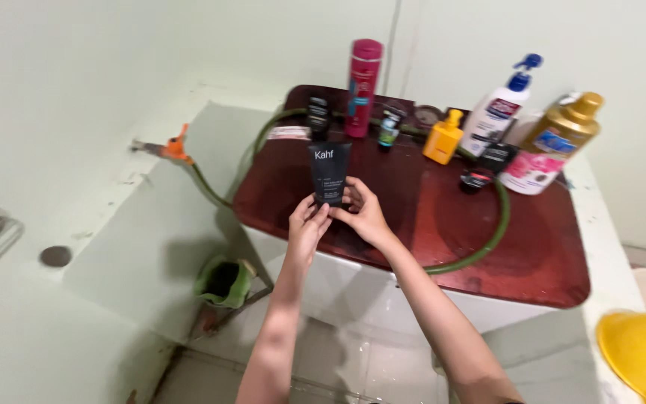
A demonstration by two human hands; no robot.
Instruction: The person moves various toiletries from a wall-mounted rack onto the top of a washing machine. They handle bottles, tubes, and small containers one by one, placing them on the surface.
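Two hands met on one black tube (329,173): the left hand (307,228) pinched its lower end from the left, the right hand (364,213) closed on the same end from the right, so the tube stood upright above them, cap downward, over a dark red lid (413,217). The step looked like inspecting or presenting the tube; any next move would call for one hand to keep its grip while the other let go. Beyond the fingers stood a tall red bottle (363,87), a small orange bottle (443,137), a white pump bottle (500,109) and a gold-capped bottle (555,146); a green hose (496,224) curved to the right
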